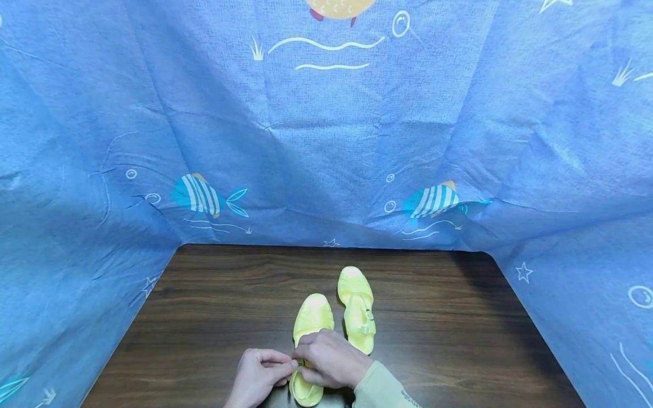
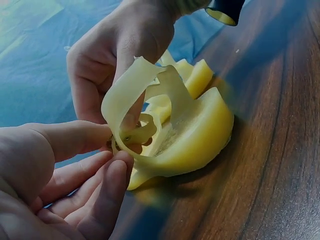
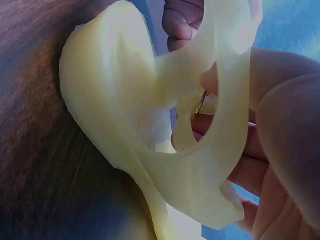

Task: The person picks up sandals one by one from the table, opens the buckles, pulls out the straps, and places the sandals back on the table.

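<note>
Nearest, the left hand [image 1: 257, 374] held thumb and fingertips closed on the ankle strap [image 2: 113, 106], beside a small metal buckle [image 3: 200, 104]. From the right, the right hand [image 1: 334, 357] reached over and pinched the strap too, its thumb inside the loop; exactly which part each had was hard to tell. Two close pinches presumably suited so soft a strap and so small a fitting. The yellow jelly sandal [image 1: 313, 314] rested on the near part of the wood-grain table [image 1: 204, 317], toe pointing far, probably to keep its strap within reach. Its mate [image 1: 352, 283] lay just to the right, slightly farther. Beyond hung blue fish-print cloth [image 1: 316, 147].
</note>
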The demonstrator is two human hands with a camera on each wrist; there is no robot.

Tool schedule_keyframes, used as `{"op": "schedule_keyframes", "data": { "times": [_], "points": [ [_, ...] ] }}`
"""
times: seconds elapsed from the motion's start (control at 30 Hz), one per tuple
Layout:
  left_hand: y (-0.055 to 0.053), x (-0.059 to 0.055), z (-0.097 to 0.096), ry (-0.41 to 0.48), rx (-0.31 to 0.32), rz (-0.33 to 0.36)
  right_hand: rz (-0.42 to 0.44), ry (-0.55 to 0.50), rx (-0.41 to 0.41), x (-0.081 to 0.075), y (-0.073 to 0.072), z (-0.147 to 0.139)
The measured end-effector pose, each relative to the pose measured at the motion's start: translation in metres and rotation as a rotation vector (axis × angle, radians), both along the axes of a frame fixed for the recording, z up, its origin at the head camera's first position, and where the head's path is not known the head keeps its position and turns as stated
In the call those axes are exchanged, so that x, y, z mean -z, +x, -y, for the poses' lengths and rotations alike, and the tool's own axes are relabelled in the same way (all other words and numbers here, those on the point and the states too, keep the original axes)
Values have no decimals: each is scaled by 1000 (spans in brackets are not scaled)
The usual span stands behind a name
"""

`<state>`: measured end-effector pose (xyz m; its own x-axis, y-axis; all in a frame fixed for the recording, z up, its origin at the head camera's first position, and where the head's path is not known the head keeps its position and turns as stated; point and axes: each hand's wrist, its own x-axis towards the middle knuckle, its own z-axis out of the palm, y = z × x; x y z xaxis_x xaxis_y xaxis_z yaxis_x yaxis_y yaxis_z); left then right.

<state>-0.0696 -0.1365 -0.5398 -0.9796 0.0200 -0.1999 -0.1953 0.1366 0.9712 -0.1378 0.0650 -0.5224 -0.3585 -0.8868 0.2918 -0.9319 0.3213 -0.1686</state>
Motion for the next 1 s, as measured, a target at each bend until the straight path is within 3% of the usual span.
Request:
{"op": "schedule_keyframes", "data": {
  "times": [0.27,0.47,1.0],
  "points": [
    [0,-1,2,-23,27,-28,-8,10,10,-1,-1,-1],
    [2,5,7,44,76,-2,27,17,-10,-2,-2,-2],
    [1,8,3,129,-25,20,40,40,-10,-4,1,-2]
  ]
}}
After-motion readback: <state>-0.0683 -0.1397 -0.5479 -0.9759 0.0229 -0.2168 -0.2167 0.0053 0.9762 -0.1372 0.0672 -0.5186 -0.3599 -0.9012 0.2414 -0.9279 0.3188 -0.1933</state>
